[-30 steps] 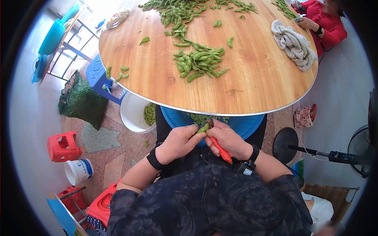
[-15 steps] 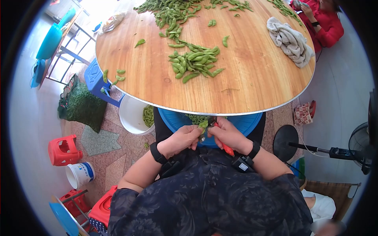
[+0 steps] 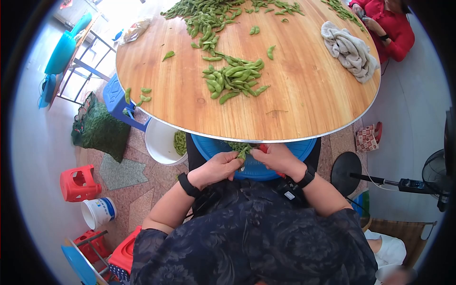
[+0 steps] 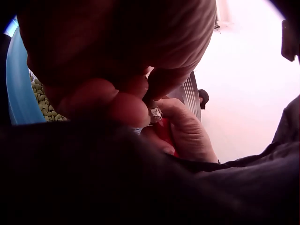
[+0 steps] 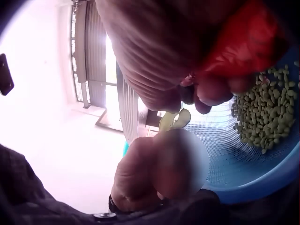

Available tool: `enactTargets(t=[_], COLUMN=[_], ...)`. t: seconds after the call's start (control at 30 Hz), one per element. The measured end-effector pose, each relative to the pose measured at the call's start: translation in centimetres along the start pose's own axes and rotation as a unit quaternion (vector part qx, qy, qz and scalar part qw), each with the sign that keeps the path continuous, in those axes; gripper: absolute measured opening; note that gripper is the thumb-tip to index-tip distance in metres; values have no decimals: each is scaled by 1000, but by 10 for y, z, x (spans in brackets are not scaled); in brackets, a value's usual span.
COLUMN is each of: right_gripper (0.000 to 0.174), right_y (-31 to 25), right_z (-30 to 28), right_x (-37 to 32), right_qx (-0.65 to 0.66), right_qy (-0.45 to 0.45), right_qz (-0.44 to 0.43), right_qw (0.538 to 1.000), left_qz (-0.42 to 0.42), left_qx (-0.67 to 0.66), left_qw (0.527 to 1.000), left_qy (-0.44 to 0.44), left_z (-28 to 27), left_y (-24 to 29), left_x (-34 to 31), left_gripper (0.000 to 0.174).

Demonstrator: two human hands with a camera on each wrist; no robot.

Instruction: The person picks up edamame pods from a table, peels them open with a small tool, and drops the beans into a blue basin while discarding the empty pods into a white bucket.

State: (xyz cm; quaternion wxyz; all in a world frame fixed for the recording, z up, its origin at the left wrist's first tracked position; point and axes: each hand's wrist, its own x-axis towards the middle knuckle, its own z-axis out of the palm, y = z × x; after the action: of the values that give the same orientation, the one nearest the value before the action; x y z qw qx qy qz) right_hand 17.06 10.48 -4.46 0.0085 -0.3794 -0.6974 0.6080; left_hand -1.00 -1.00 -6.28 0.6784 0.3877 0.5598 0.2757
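Close together over a blue basin, both hands work at the near edge of the table. A green soybean pod is pinched between the thumb and fingers of my left hand; in the right wrist view it looks split. My right hand grips a red-handled tool whose handle looks wrapped in shiny red plastic; its working end is hidden by the fingers. Below the hands, shelled green beans lie at one side of the basin, which has a mesh-like inside.
On the round wooden table lie a near heap of pods, a bigger heap and a grey cloth. Beside my left leg stands a white bucket with pods. A person in red sits across; a fan stands right.
My hands have moved from a whole pod held against the red-handled tool to a slightly wider grip, lower toward the basin. The red handle has turned and is now mostly covered by my right hand.
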Motion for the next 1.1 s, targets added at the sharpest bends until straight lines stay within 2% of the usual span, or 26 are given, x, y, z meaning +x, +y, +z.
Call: enactTargets(t=[0.07, 0.2, 0.23, 0.27, 0.3, 0.37, 0.5, 0.6, 0.67, 0.7, 0.73, 0.8, 0.87, 0.93, 1.0, 1.03, 1.07, 1.1], right_gripper=[25, 24, 24, 24, 24, 25, 24, 19, 21, 25, 25, 22, 19, 16, 15, 15, 14, 14], right_y=[4, 16, 28, 39, 33, 20, 12, 17, 37, 54, 52, 40, -2, -30, -57, -65, -64, -77], right_z=[3, 9, 15, 18, 16, 11, 10, 10, 5, 4, 5, 0, -10, -19, -37, -50, -61, -73], right_x=[-1, 5, 12, 17, 14, 5, 4, 8, 18, 21, 16, 3, -22, -37, -41, -35, -19, -9], right_qx=[54, 47, -52, -150, -150, -173, -192, -221, -264, -313, -317, -339, -287, -267, -258, -276, -288, -265], right_qy=[-26, -64, 1, 66, 66, 22, 9, 51, 134, 150, 153, 61, -61, -105, -27, 11, 89, 113], right_qz=[-29, -67, -175, -280, -280, -221, -205, -214, -243, -281, -286, -196, -145, -189, -238, -218, -276, -221], right_qw=[998, 995, 983, 946, 946, 960, 960, 950, 924, 895, 892, 918, 945, 939, 936, 936, 913, 932], left_qz=[2, 28, 28, 36, 43, 39, 62, 27, 22, 16, 22, 9, 22, 15, 84, 101, 119, 139], left_qx=[-8, -2, -2, 7, 17, 44, 115, 48, 33, 20, 22, -152, -262, -246, -319, -334, -351, -343], left_qw=[1000, 999, 999, 999, 999, 998, 990, 998, 999, 999, 999, 982, 940, 883, 838, 829, 819, 832], left_qy=[2, 16, 17, 15, 13, 17, 45, 12, 25, 36, 39, 114, 219, 400, 435, 437, 439, 413], left_z=[1, 7, 7, 6, 6, 6, 7, 5, 0, -3, -7, -20, -41, -68, -91, -91, -91, -87], left_y=[-5, 1, -2, -6, -7, -6, -5, 2, 5, 5, 1, -17, -35, -64, -86, -83, -78, -67], left_x=[3, 3, 4, 6, 7, 6, 7, -1, -10, -15, -23, -41, -60, -78, -95, -100, -105, -108], left_gripper=[23, 19, 19, 17, 16, 15, 20, 16, 16, 16, 16, 20, 22, 23, 20, 17, 15, 11])
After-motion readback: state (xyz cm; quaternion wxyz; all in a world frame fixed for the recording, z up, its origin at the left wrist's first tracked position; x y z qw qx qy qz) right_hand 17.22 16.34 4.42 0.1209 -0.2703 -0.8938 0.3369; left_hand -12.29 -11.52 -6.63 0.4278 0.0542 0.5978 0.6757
